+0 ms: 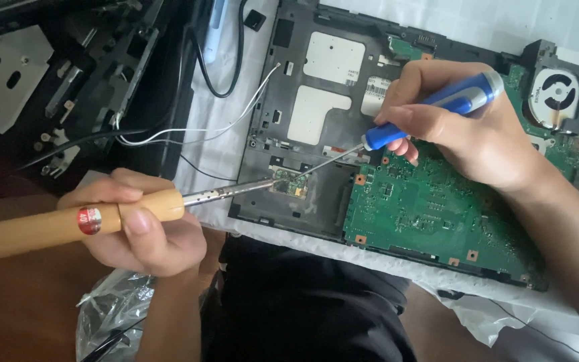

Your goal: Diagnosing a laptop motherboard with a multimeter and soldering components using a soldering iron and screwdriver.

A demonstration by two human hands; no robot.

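A: The left hand point(143, 224) is clenched round a wooden-handled soldering iron point(68, 224), thumb on top beside its red label. What's the right hand doing?

B: The right hand point(467, 127) grips a blue and white screwdriver point(430, 110) like a pen. Its thin shaft slants down and left.

A: And under them?

B: An opened laptop chassis point(303, 87), dark grey, lying on a white cloth point(216, 121). A big green board point(423, 214) fills its lower right part, just below the right hand. A fan point(561, 94) sits in the top right corner.

A: Where do the two tools meet?

B: Over a small green module point(288, 182) in the chassis's lower middle. The iron's metal tip comes in from the left and touches its left edge; the screwdriver tip reaches it from the right.

A: Anything smaller?

B: White wires point(236, 124) run from the chassis off to the left, and a black cable point(226, 74) loops above them.
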